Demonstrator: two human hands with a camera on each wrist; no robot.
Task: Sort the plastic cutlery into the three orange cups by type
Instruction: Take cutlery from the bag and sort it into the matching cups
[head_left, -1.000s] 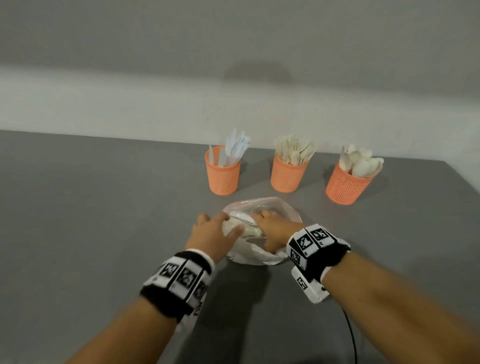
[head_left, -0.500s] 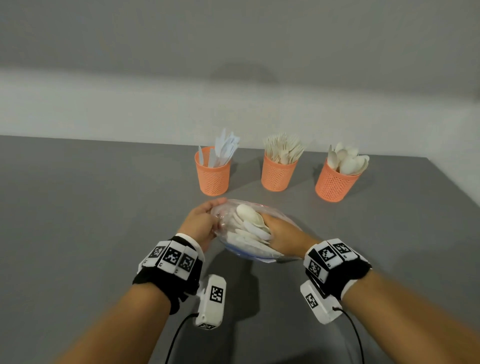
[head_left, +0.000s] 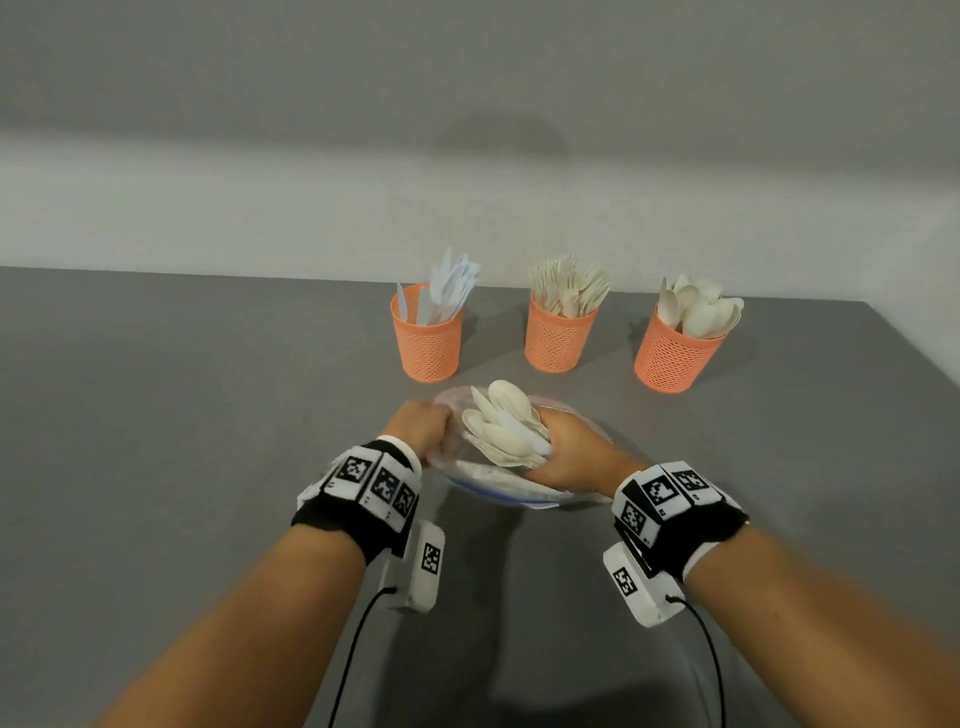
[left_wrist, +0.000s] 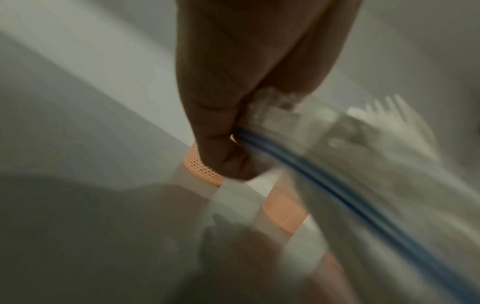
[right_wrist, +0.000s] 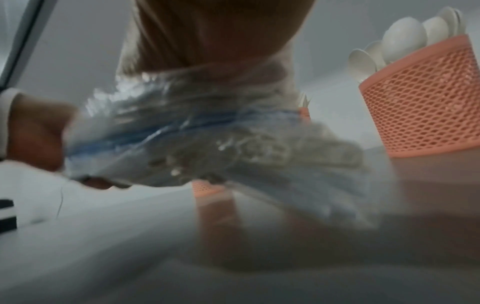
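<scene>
Two hands at a clear bag (head_left: 498, 486) of spoons (head_left: 506, 431).
Left hand (head_left: 418, 428) grip pinches the bag's edge; right hand (head_left: 569, 452) grip clutches the spoons.

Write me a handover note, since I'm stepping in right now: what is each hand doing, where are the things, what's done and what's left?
Left hand: grips the edge of the clear plastic bag.
Right hand: holds a bunch of white spoons at the bag's mouth.
Cups on the grey table: left cup holds knives, middle cup forks, right cup spoons.
Done: all three cups are already well filled by type.
Left: drop this bunch into the right cup, then sort whatever remains in the bag; a fork shows through it in the left wrist view.
</scene>
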